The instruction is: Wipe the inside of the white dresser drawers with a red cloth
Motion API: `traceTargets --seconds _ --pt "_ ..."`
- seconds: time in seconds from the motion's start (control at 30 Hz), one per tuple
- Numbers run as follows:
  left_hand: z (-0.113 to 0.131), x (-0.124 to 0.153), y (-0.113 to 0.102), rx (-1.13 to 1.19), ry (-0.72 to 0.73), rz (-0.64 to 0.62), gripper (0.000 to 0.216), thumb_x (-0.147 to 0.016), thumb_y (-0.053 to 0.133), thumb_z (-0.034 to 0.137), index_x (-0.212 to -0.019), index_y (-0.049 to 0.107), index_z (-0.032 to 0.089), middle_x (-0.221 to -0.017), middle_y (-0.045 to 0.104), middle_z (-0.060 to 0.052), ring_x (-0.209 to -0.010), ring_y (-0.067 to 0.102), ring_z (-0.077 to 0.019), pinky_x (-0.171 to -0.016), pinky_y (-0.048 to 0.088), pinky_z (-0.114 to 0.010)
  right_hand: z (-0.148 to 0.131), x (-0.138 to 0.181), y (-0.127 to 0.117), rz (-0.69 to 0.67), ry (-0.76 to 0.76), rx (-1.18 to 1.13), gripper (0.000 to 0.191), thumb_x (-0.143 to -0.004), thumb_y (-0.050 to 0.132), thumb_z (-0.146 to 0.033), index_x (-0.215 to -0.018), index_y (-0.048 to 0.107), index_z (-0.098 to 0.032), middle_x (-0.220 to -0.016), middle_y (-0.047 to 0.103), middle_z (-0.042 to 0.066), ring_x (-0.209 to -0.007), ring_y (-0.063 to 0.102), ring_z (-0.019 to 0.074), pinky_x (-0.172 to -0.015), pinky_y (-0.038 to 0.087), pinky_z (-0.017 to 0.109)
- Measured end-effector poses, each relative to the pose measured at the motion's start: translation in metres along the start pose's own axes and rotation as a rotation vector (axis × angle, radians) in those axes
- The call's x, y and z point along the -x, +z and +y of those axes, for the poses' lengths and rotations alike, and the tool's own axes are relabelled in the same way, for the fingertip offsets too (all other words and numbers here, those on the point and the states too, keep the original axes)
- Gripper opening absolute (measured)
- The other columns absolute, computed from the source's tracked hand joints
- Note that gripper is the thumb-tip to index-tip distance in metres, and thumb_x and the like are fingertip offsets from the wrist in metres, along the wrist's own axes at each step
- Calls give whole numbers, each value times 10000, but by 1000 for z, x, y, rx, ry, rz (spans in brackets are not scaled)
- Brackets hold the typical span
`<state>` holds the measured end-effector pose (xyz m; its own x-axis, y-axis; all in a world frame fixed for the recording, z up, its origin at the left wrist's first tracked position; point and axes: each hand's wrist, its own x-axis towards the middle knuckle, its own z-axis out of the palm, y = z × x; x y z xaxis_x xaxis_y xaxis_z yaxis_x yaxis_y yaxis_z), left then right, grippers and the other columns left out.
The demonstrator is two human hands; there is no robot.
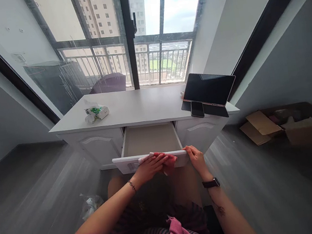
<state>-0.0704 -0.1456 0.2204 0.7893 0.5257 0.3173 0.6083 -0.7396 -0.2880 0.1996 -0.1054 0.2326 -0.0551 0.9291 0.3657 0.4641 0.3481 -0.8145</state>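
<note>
The drawer (150,140) of a white cabinet is pulled out, and its inside looks bare. Over the top edge of its front panel (126,165) lies a red and white cloth (169,163). My left hand (151,166) is laid over this cloth, holding it against the panel, with the fingers pointing right; the thumb is hidden. At the panel's right end, my right hand (196,158) grips the top corner, fingers curled over it.
On the white cabinet top (142,103) are a pack of tissues (97,112) at left, and a tablet (210,88) on a stand cover with a phone (197,109) at right. An open cardboard box (304,134) stands on the right floor; a clear plastic bag (91,205) lies at left.
</note>
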Motion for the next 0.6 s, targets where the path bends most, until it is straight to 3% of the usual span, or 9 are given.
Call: traceTargets --seconds 0.17,0.37,0.5,0.6 --pt "-20 56 -13 21 -133 -48 525 -875 376 54 -1369 441 219 -1485 373 12 -1414 180 -129 -1155 79 -354 3 3 7 52 -84 71 393 -921 421 -477 -779 637 -180 -804 631 49 -763 571 175 -697 414 282" --pt "-30 119 -12 4 -366 -55 487 -883 359 55 -1310 521 223 -1414 480 -32 -1373 304 -163 -1146 128 -378 5 6 16 208 -218 251 337 -906 479 -460 -818 647 -182 -867 663 61 -858 577 202 -812 422 351" --pt "-28 144 -7 54 -534 16 433 -881 372 82 -1259 564 167 -1412 476 -100 -1394 262 -207 -1150 145 -443 0 14 20 306 -305 397 303 -897 510 -448 -922 665 -189 -996 668 78 -996 554 238 -930 375 434" --pt "-18 150 -4 210 -764 185 428 -884 389 127 -1289 525 139 -1450 419 -135 -1414 193 -251 -1146 136 -514 -9 34 37 340 -336 451 266 -881 557 -399 -1031 645 -197 -1105 637 95 -1061 527 255 -958 359 460"
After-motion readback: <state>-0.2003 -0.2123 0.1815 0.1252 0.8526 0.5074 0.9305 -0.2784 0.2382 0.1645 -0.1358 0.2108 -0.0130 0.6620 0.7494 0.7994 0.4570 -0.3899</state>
